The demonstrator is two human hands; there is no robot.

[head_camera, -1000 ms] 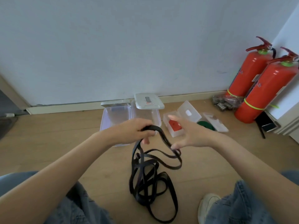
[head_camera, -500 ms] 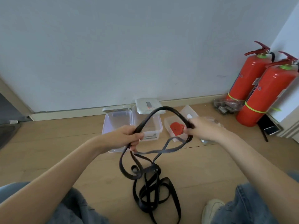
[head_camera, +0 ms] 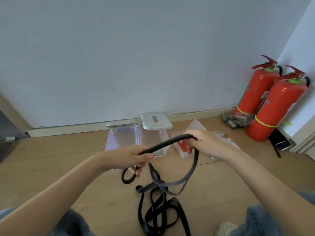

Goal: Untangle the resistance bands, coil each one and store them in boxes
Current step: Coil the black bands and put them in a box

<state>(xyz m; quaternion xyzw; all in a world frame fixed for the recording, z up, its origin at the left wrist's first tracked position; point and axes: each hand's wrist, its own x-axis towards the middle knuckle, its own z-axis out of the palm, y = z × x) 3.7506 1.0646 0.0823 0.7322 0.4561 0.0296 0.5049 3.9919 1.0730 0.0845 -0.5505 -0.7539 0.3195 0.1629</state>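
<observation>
A tangle of black resistance bands (head_camera: 160, 212) lies on the wooden floor between my knees. My left hand (head_camera: 131, 156) grips one black band, and my right hand (head_camera: 202, 142) grips the same band farther along, so a short stretch runs nearly taut between them. Loose loops hang from both hands down to the pile. Behind my hands stand two clear plastic boxes (head_camera: 122, 138) side by side, one with a white lid (head_camera: 156, 120) resting on its far edge. A smaller clear box holding a red band (head_camera: 183, 148) sits partly hidden behind my right hand.
Two red fire extinguishers (head_camera: 272, 108) stand in the right corner with a bag of small items (head_camera: 236, 119) at their base. A white wall and skirting board run behind the boxes. My jeans and a white shoe (head_camera: 225, 228) show at the bottom edge.
The band arched high between my hands half a second ago; it now runs lower and straighter between them. Both hands keep their grip, and more of the band has lifted from the pile.
</observation>
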